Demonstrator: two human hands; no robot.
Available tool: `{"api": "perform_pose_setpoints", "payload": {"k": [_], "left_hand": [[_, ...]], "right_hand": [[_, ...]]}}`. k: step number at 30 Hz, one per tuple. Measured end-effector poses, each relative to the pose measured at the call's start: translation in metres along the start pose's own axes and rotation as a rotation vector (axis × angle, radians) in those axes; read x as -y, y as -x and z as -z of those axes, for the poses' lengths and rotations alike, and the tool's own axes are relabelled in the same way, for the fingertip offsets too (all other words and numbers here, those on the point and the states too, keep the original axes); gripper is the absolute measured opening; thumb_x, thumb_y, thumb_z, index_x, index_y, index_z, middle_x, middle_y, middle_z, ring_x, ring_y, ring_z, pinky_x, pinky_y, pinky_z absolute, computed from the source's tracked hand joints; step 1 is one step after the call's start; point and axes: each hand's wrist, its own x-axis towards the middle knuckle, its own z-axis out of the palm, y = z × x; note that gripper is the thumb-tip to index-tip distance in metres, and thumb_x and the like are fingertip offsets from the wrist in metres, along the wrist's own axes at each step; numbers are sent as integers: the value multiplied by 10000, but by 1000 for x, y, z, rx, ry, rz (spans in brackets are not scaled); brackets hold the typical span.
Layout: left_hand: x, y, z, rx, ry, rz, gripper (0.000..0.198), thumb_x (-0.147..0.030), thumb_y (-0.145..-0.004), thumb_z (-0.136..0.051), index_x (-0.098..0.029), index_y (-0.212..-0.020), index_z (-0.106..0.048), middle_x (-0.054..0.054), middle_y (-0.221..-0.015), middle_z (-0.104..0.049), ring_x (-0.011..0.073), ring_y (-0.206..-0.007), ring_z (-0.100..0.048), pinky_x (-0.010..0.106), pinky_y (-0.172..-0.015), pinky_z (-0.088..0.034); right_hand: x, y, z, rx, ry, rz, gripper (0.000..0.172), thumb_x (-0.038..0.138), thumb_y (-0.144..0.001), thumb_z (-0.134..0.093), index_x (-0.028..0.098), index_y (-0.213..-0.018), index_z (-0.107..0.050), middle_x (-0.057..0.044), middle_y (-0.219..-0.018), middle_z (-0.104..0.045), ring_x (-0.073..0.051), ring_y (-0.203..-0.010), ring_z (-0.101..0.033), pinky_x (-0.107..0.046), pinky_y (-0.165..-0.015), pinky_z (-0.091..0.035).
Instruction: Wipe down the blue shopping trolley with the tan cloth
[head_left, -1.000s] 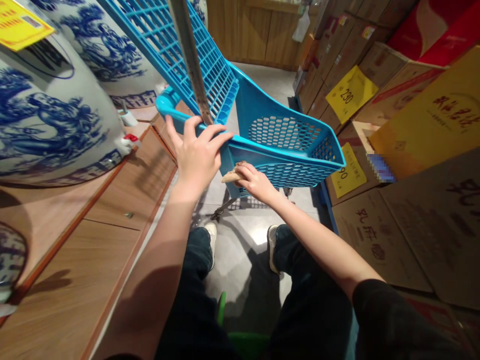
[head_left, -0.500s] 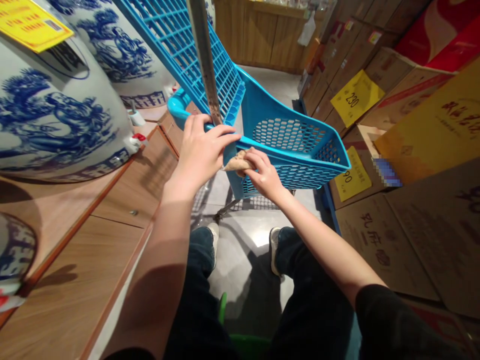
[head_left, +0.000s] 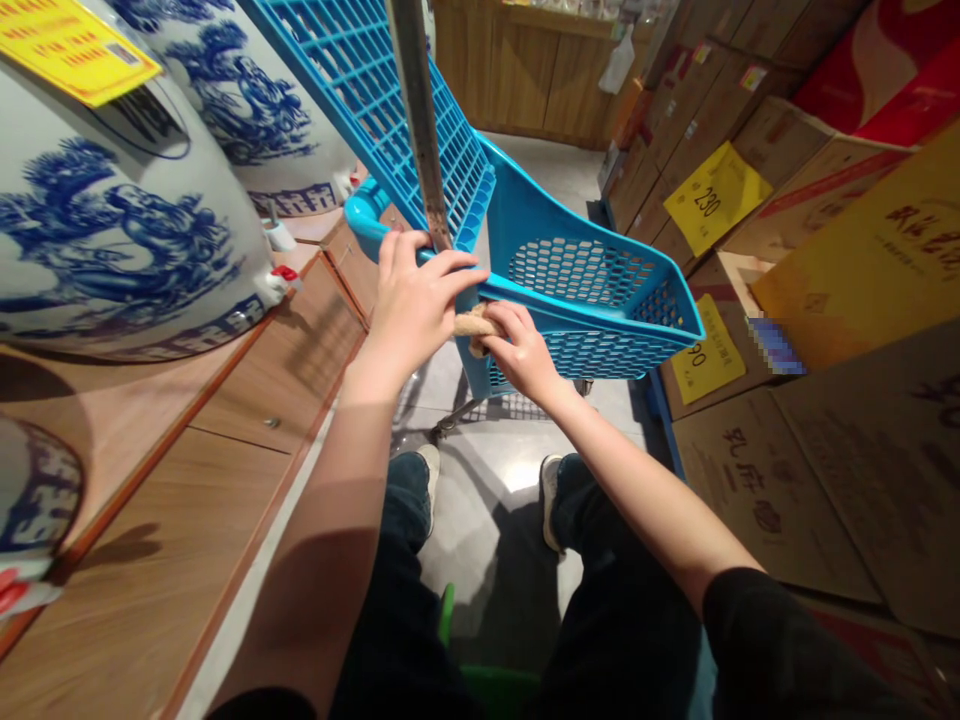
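A blue plastic shopping cart basket (head_left: pixel 600 290) is tipped in front of me, with a grey metal bar (head_left: pixel 420 110) running up its side. My left hand (head_left: pixel 416 305) lies on the basket's rim where the bar meets it, fingers curled over the edge. My right hand (head_left: pixel 521 350) is closed on a small tan cloth (head_left: pixel 469 325) and presses it against the rim, right beside my left hand. My legs and white shoes show below on the grey floor.
Large blue-and-white porcelain jars (head_left: pixel 112 230) with small taps stand on a wooden counter (head_left: pixel 225 440) at my left. Stacked cardboard boxes (head_left: pixel 810 440) with yellow price tags (head_left: pixel 712 195) line the right. A narrow floor aisle runs ahead to a wooden cabinet (head_left: pixel 525 70).
My right hand has carried the cloth up from the basket's lower front wall to the rim beside my left hand. The view has shifted slightly; my left hand keeps its hold.
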Motion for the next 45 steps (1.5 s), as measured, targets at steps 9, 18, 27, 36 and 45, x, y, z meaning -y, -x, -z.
{"api": "perform_pose_setpoints", "payload": {"k": [9, 18, 27, 36, 45], "left_hand": [[2, 0, -3, 15, -21, 19, 414, -167, -1001, -505, -330, -1277, -767, -10, -1420, -720, 369, -1437, -471, 735, -1279, -251], [3, 1, -2, 18, -24, 31, 444, -146, -982, -486, -329, -1284, -755, -11, -1411, -724, 370, -1435, -460, 750, -1285, -232], [0, 1, 0, 43, -10, 26, 452, -151, -973, -475, -314, -1298, -742, -12, -1431, -709, 357, -1441, -444, 751, -1265, -251], [-1, 3, 2, 26, -7, 3, 404, -170, -1000, -529, -335, -1280, -769, 17, -1408, -724, 385, -1437, -475, 728, -1274, -264], [-4, 4, 3, 29, -35, 31, 463, -126, -977, -512, -368, -1283, -762, 8, -1417, -715, 379, -1443, -486, 743, -1298, -256]], "right_hand": [[11, -3, 3, 3, -157, -135, 252, 223, -1062, -510, 174, -1243, -678, -120, -1320, -688, -257, -1279, -604, -436, -1129, -560], [9, 7, -11, 72, -96, -52, 275, 235, -1069, -500, 215, -964, -754, -108, -1315, -697, -266, -1259, -605, -442, -1092, -572], [17, 3, -13, -42, -388, -335, 385, 281, -987, -537, 209, -1357, -614, -102, -1348, -686, -251, -1273, -643, -420, -1126, -571], [-1, 1, 0, -58, -167, -7, 228, 253, -1054, -527, 259, -1216, -688, -74, -1391, -652, -260, -1388, -568, -478, -1230, -507], [-27, 32, 19, 172, 45, 155, 232, 213, -1061, -545, 212, -1023, -774, -96, -1322, -709, -255, -1369, -600, -425, -1160, -579]]}}
